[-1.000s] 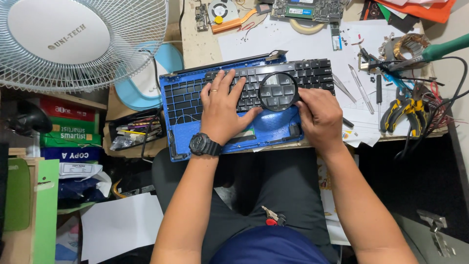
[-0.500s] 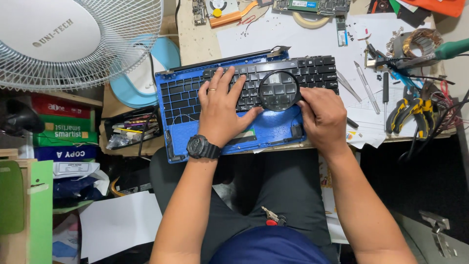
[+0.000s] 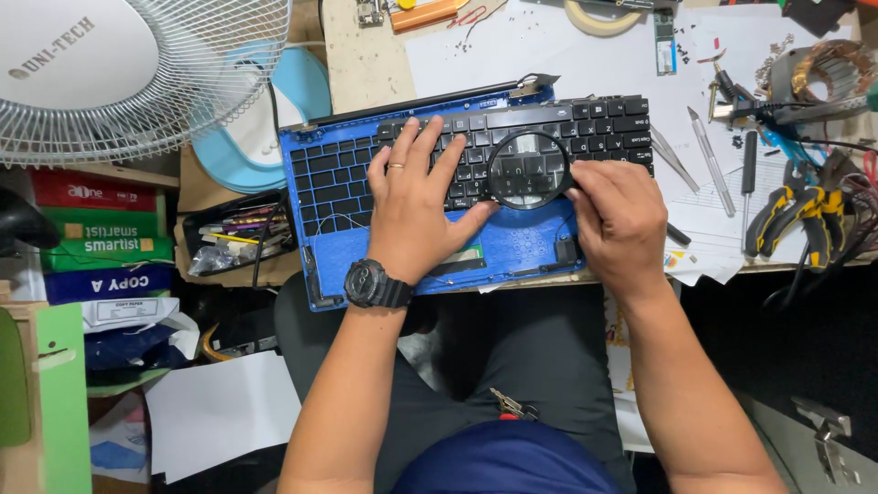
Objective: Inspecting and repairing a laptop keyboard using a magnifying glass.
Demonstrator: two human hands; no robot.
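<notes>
My left hand [image 3: 413,215] lies flat, fingers spread, on the keyboard [image 3: 549,123] seated in the blue shell [image 3: 512,247]. Right hand [image 3: 622,220] pinches the magnifier [image 3: 528,170], now nudged toward nine o'clock over the middle keys. Inspection moves along. Pliers [image 3: 796,215] sit at three o'clock.

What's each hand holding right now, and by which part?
Right hand holds a magnifying glass by its handle, lens over the keyboard. Left hand holds nothing; it rests flat on the keys.
</notes>
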